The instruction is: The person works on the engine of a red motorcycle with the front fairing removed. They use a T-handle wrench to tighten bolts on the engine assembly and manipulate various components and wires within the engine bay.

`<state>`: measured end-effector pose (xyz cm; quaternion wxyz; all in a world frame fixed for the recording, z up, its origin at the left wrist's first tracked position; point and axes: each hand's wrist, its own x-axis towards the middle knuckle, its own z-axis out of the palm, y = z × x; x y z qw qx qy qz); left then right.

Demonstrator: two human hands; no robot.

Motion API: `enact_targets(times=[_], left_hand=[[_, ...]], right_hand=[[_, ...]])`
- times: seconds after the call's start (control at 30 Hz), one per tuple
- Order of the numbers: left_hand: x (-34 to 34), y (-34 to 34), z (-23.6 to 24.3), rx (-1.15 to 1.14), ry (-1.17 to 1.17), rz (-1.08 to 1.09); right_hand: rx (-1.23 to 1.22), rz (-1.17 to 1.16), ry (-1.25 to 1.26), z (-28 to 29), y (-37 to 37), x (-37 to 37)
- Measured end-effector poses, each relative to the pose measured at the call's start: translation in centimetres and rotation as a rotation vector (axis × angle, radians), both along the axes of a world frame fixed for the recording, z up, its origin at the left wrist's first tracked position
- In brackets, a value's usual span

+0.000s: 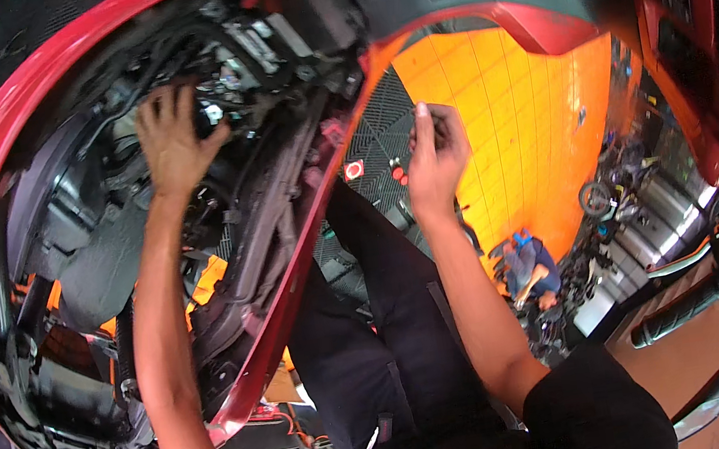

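My left hand (171, 146) reaches into the opened body of a red scooter (17, 113), its fingers spread over dark hoses, cables and metal parts (230, 76). Whether the fingertips touch any of these is unclear. Outside the body, over the orange floor, my right hand (440, 157) is raised with its fingers curled in and the thumb pointing up. Anything inside those curled fingers is hidden. Beside my left forearm lies a rounded black part (106, 267) within the frame.
The scooter's red side rail (294, 285) runs between my arms. At right are a handlebar grip (680, 316) and a mirror (704, 416). Another person (529, 272) is low on the orange floor (512, 123), near a small wheel (595, 198) and assorted parts. Dark ribbed mats (377, 124) cover some floor.
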<state>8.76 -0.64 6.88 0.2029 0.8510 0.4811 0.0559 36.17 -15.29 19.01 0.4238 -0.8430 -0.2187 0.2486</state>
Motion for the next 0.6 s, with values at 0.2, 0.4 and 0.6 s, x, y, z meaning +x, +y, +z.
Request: enact_targets(times=[0.2, 0.4, 0.6], left_hand=[[1.1, 0.1, -0.8, 0.156, 0.028, -0.089], [2.1, -0.4, -0.6, 0.096, 0.101, -0.097], [1.8, -0.4, -0.6, 0.132, 0.063, -0.073]], right_hand=[[-0.553, 0.209, -0.113, -14.9, -9.4, 8.0], [-0.084, 0.321, 0.274, -19.3, -1.3, 8.6], [-0.079, 0.009, -0.189, -17.6, -2.1, 6.1]])
